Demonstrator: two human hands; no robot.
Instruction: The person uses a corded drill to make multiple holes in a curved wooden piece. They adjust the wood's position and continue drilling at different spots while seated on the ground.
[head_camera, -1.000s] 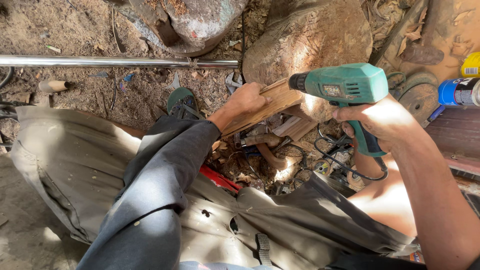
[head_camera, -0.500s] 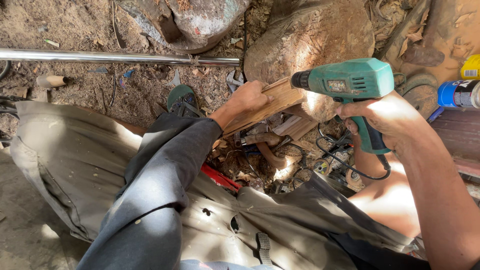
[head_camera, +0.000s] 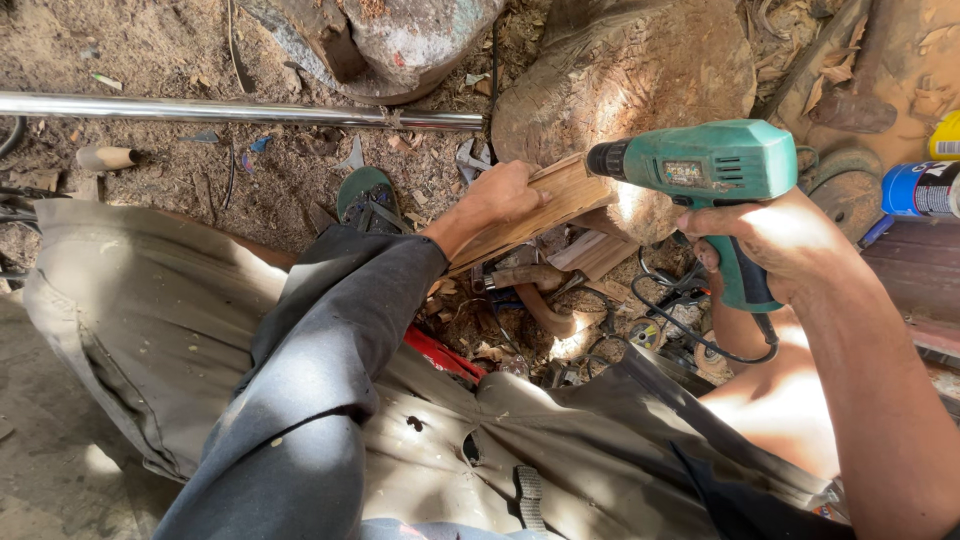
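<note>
A flat piece of pale wood (head_camera: 540, 205) lies slanted across the middle of the view, resting against a big rough stump (head_camera: 640, 80), with its upper end just under the nose of a green electric drill (head_camera: 700, 170). The left hand (head_camera: 500, 195) is closed over the near edge of the wood, fingers wrapped on top and pinning it down. The right hand (head_camera: 775, 245) is clenched around the drill's dark green grip, holding the tool level with its chuck pointing left and touching or almost touching the wood. A black cord (head_camera: 700, 340) loops down below the grip. Under the wood sits a heap of scraps and tools, among them a red-handled tool (head_camera: 445, 355). Beyond, a shiny metal pipe (head_camera: 240, 112) lies across the dirt ground (head_camera: 150, 50), a green sandal (head_camera: 365, 198) near it. A blue can (head_camera: 920, 188) stands at the right edge.
</note>
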